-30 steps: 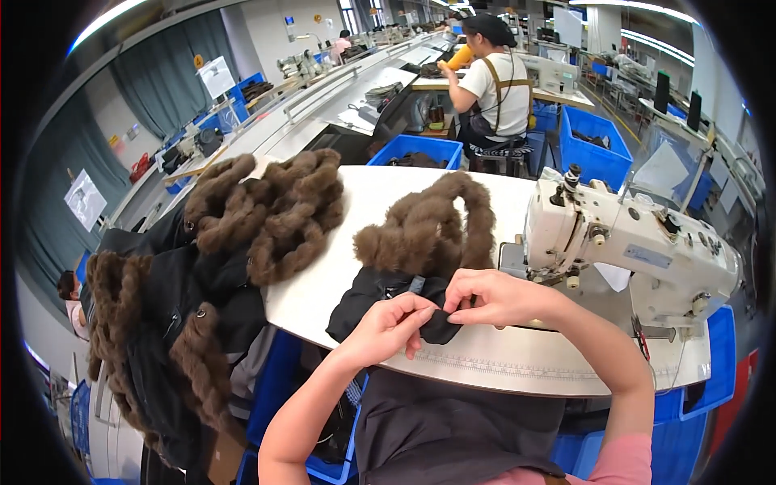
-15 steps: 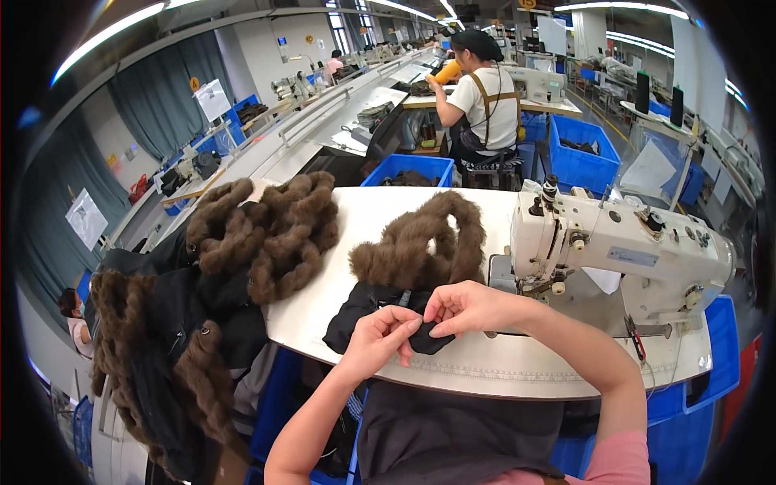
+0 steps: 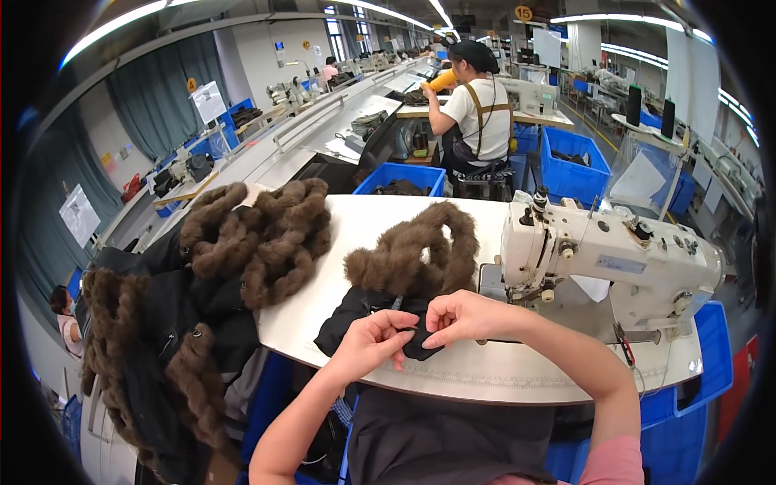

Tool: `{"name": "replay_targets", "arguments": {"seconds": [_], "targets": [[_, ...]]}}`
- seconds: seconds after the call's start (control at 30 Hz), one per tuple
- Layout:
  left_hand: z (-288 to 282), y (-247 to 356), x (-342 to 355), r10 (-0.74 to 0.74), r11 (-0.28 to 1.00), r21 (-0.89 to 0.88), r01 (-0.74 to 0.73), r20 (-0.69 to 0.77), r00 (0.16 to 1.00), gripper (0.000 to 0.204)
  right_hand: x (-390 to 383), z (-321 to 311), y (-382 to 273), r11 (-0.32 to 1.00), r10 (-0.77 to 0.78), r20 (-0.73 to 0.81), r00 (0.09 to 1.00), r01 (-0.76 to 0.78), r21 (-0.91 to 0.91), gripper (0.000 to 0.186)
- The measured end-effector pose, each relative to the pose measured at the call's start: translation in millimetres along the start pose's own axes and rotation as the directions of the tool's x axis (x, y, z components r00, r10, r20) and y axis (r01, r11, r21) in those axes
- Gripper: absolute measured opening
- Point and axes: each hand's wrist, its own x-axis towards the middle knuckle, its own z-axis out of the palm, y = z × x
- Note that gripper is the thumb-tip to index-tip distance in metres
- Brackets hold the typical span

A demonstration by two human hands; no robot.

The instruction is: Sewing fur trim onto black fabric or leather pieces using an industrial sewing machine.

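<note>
A black garment piece (image 3: 335, 325) with a brown fur trim (image 3: 412, 250) lies on the white sewing table, just beyond my hands. Over its near edge, my left hand (image 3: 373, 343) pinches thumb against forefinger. Close by on the right, my right hand (image 3: 462, 317) is likewise closed in a pinch, its fingertips against the black cloth. Whatever is between the fingertips is too small to make out. A small grey tab (image 3: 397, 303) shows on the cloth between the fur and my fingers.
A white sewing machine (image 3: 614, 250) stands right of my hands, with red-handled snips (image 3: 624, 346) near its base. Black garments with brown fur trims (image 3: 283, 234) are heaped at the left. Blue bins (image 3: 575, 166) stand beyond the table. A co-worker (image 3: 481, 105) sits ahead.
My pinched fingertips have drawn slightly apart, leaving a small gap between the hands. The whole view has shifted a little. The garment piece stays in place on the table.
</note>
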Motion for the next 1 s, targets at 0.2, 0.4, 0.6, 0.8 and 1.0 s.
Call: {"name": "replay_targets", "arguments": {"seconds": [0.2,0.4,0.6,0.8,1.0], "targets": [[-4,35,8,0.064,0.86,0.499,-0.109,0.107,0.992,0.027,3,1,15,0.975,-0.176,0.006,0.984,0.175,-0.139,0.022],[-9,52,25,0.01,0.676,0.695,-0.245,0.323,0.946,0.021,1,-2,24,0.972,-0.18,0.067,0.981,0.188,-0.142,0.021],[-9,63,37,-0.139,0.478,0.826,-0.3,0.409,0.902,0.023,1,0,24,0.966,-0.19,0.074,0.979,0.199,-0.164,0.022],[-13,60,37,-0.286,0.762,0.647,0.044,0.273,0.919,0.015,-8,-5,24,0.993,0.058,0.057,0.997,-0.064,0.097,0.022],[-19,43,43,-0.213,0.836,0.548,0.013,0.303,0.929,0.022,-6,-2,33,0.984,-0.093,-0.009,0.996,0.093,0.151,0.021]]}}
